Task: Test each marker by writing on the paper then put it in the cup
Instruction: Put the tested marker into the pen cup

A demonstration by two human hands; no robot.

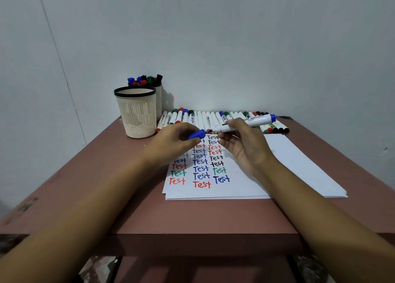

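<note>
My right hand (242,141) holds a white marker with a blue end (250,122) level above the paper, its uncapped tip pointing left. My left hand (175,142) pinches the blue cap (197,134) just left of that tip, a small gap between them. The white paper (288,165) lies under both hands, covered with columns of the word "Test" in red, blue, green and black. A cream mesh cup with a black rim (136,113) stands at the back left and looks empty at its top.
A second cup (158,98) behind the first holds several markers with coloured caps. A row of several markers (205,119) lies along the back edge of the brown table (106,175), against the grey wall. The paper is a small stack.
</note>
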